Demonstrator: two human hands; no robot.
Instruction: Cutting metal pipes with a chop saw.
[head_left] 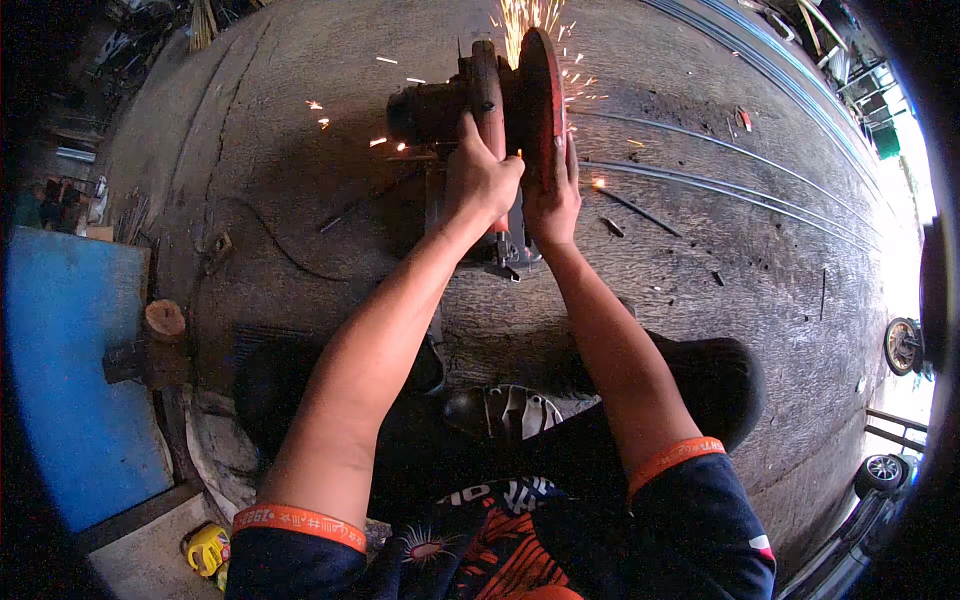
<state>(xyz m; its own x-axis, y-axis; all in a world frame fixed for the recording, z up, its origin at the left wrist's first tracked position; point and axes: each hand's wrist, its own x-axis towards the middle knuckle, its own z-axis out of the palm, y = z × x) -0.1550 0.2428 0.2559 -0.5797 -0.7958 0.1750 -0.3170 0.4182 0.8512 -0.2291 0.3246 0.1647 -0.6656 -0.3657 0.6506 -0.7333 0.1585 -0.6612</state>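
Observation:
A cut-off saw [487,100] with a dark motor on its left stands on the floor in front of me. Bright sparks [530,20] spray from its far side. My left hand [484,180] is closed round the red handle of the saw. Against the near edge of the red blade guard [556,90], my right hand [553,208] holds on with its fingers pointing up along it. A small clamp part [505,262] shows just below my hands. The place where the disc meets metal is hidden behind the saw and guard.
Long thin metal rods [720,188] lie on the floor to the right of the saw. A short dark rod [640,213] has a glowing spot near its end. A cable [280,245] curves at left, near a wood block [165,318] and a blue panel [75,370].

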